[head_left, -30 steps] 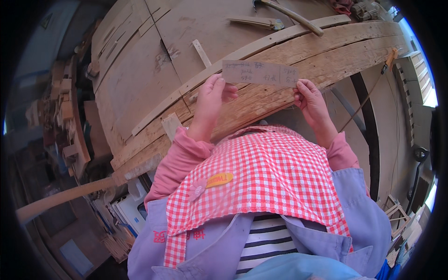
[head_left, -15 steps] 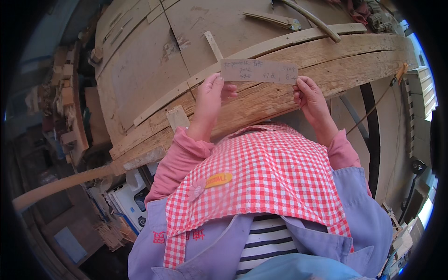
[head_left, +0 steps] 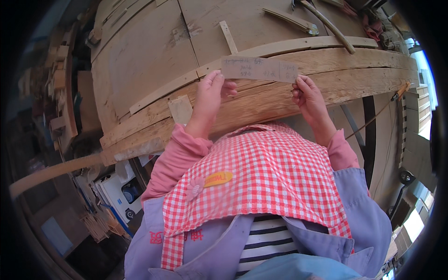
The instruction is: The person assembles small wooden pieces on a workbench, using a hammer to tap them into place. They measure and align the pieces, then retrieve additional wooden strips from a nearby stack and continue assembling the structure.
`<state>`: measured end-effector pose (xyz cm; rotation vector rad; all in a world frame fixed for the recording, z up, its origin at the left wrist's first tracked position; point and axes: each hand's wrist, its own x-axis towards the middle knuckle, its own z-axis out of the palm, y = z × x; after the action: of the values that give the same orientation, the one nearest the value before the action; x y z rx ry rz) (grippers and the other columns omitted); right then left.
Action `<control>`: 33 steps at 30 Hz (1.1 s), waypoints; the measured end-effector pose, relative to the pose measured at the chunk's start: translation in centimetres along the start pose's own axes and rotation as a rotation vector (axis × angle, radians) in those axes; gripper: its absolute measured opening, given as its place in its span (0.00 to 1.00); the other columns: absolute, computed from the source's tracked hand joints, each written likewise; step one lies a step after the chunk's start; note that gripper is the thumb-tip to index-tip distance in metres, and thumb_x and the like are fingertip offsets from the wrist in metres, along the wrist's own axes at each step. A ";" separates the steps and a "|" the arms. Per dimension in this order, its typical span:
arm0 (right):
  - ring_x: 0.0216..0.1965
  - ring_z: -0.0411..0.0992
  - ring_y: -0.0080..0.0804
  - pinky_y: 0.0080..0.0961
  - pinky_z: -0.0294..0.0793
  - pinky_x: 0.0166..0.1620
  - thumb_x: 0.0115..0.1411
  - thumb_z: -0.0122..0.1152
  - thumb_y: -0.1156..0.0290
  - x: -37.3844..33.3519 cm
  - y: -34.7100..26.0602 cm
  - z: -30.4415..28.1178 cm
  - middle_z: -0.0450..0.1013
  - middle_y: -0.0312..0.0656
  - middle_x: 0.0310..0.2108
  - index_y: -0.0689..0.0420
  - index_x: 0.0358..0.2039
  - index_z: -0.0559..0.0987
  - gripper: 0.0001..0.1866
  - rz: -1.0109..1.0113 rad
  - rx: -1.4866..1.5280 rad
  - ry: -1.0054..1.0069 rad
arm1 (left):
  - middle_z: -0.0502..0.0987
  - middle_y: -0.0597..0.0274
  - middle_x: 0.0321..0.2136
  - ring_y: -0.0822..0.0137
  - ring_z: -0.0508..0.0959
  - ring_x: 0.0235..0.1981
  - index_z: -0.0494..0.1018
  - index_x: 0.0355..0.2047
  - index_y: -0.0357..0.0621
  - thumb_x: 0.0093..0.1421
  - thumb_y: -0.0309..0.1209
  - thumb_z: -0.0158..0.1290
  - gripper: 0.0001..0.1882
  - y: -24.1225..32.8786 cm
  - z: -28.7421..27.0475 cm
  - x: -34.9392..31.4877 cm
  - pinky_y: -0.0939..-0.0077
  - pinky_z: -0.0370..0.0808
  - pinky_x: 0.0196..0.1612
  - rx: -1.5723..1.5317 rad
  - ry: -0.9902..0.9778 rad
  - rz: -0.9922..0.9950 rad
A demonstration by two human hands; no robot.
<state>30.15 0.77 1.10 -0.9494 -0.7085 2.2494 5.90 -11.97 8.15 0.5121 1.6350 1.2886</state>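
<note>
Between my two hands a grey-brown strip of card or thin board (head_left: 259, 69) with handwriting on it is held up level. My left hand (head_left: 213, 91) pinches its left end, thumb on the front, with the other fingers curled behind. At the right end, my right hand (head_left: 308, 95) grips the lower corner between thumb and bent fingers. Behind and below the strip runs a thick, cracked wooden beam (head_left: 261, 105) along the front of the workbench.
A long wooden batten (head_left: 186, 76) lies along the bench. Farther back are a short wood strip (head_left: 228, 37), thin slats (head_left: 289, 21) and a wooden-handled tool (head_left: 329, 26). A wooden block (head_left: 180, 109) sits at the beam near my left forearm. Offcuts (head_left: 59, 93) are stacked at far left.
The view has shifted slightly, so the bench and its things sit a little differently. Both hands still hold the strip in nearly the same place.
</note>
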 end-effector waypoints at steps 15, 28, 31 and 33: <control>0.26 0.66 0.14 0.11 0.66 0.27 0.65 0.53 0.67 0.8 2.0 2.9 0.69 0.30 0.30 0.52 0.42 0.72 0.07 0.082 -0.070 0.055 | 0.79 0.62 0.31 0.71 0.78 0.30 0.70 0.44 0.43 0.68 0.37 0.41 0.13 -1.8 -3.6 -0.9 0.78 0.71 0.35 -0.078 0.028 -0.018; 0.25 0.66 0.15 0.12 0.67 0.26 0.65 0.52 0.68 0.6 2.1 2.8 0.69 0.30 0.29 0.53 0.41 0.71 0.06 0.081 -0.062 0.022 | 0.79 0.62 0.31 0.71 0.78 0.30 0.70 0.45 0.43 0.68 0.37 0.41 0.13 -2.4 -3.6 -1.2 0.78 0.71 0.35 -0.043 0.045 -0.025; 0.25 0.66 0.15 0.12 0.67 0.26 0.65 0.52 0.68 0.6 2.2 2.9 0.69 0.30 0.29 0.53 0.41 0.71 0.06 0.082 -0.062 0.020 | 0.79 0.62 0.31 0.71 0.78 0.30 0.70 0.45 0.43 0.68 0.37 0.41 0.13 -2.4 -3.6 -1.3 0.79 0.71 0.35 -0.039 0.047 -0.020; 0.25 0.66 0.15 0.12 0.67 0.26 0.65 0.52 0.68 0.5 2.2 2.8 0.69 0.30 0.29 0.53 0.41 0.71 0.06 0.082 -0.068 0.023 | 0.79 0.62 0.30 0.71 0.78 0.30 0.70 0.44 0.43 0.68 0.37 0.41 0.13 -2.6 -3.6 -1.4 0.79 0.70 0.34 -0.043 0.049 -0.018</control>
<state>27.04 -1.04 1.13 -1.0527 -0.7523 2.2947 3.97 -15.80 6.34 0.4425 1.6446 1.3296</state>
